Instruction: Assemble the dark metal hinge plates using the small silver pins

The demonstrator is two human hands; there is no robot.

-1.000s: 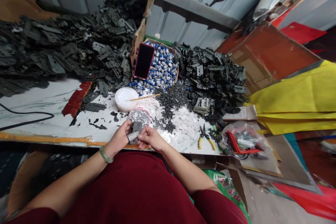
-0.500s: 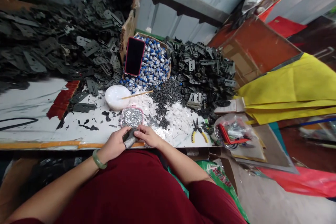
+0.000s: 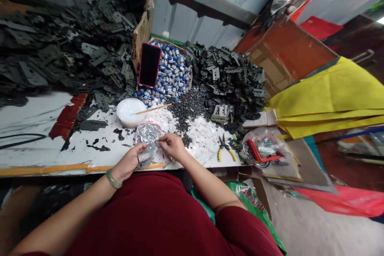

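Note:
My left hand (image 3: 127, 165), a green bangle on its wrist, is closed on a flat grey plastic piece (image 3: 147, 155) above the table's front edge. At the piece's right side, my right hand (image 3: 174, 147) has its thumb and fingers pinched together. Whatever lies between those fingertips is too small to make out. Just beyond both hands stands a pink-rimmed tub of small shiny metal pins (image 3: 148, 132). Behind it, a white bowl (image 3: 127, 113) holds pale contents, with a thin wooden stick (image 3: 154, 109) across its rim.
White discs (image 3: 202, 135) and small black parts (image 3: 190, 106) lie heaped behind my right hand. Yellow-handled pliers (image 3: 225, 150) rest to the right. Farther back are blue-and-white pieces (image 3: 177, 70), a phone (image 3: 149, 65) and piles of grey plastic parts (image 3: 232, 78).
My hands were together on the grey piece. My right hand has moved right and is now pinched at its side, and more of the piece shows. The view has shifted slightly.

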